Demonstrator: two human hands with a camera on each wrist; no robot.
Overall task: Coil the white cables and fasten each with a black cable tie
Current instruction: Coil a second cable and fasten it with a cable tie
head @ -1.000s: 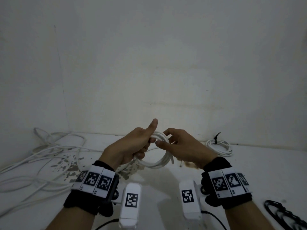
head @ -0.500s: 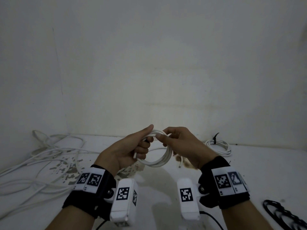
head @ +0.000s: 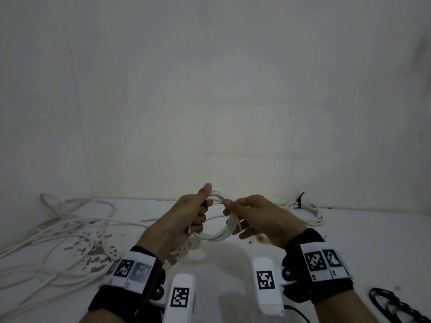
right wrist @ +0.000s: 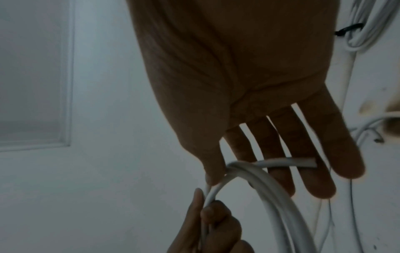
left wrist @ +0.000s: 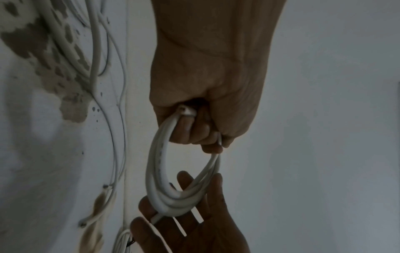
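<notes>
The left hand gripped the white cable coil in a closed fist, while the right hand pinched its far side, other fingers spread loosely

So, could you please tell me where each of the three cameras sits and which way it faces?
Head: worn on the head, facing forward and down at the white coil held over the table; shows left hand, right hand and both wristbands.
Left wrist: looks along the left hand, which grips the coil; the right hand's fingers show beyond.
Right wrist: looks along the right hand; its straight fingers lie behind the coil.
Shared: all three see the coil and both hands.
</notes>
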